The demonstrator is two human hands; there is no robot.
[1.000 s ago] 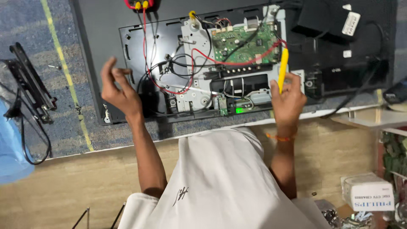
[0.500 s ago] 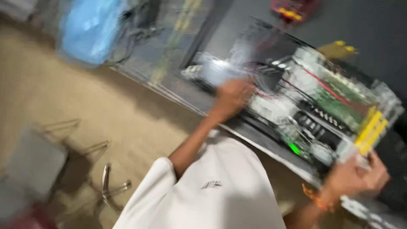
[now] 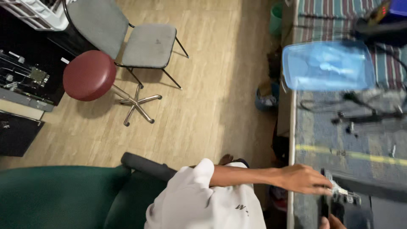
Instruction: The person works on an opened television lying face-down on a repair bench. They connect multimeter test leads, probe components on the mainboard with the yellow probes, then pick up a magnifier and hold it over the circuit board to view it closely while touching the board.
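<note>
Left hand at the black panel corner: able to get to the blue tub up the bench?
Probably yes, with a stretch: only low cables and small parts lie on the bench between the left hand and the blue tub; nothing tall blocks.

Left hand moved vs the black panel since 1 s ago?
Yes. The left hand was raised over the black panel; now it has dropped to that panel's near-left corner, fingertips at the metal bracket.

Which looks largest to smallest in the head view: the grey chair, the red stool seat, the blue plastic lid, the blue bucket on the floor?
1. Grey chair
2. Blue plastic lid
3. Red stool seat
4. Blue bucket, partly hidden

The lid lies nearer the camera, so ranks 2 and 3 are unsure.
</note>
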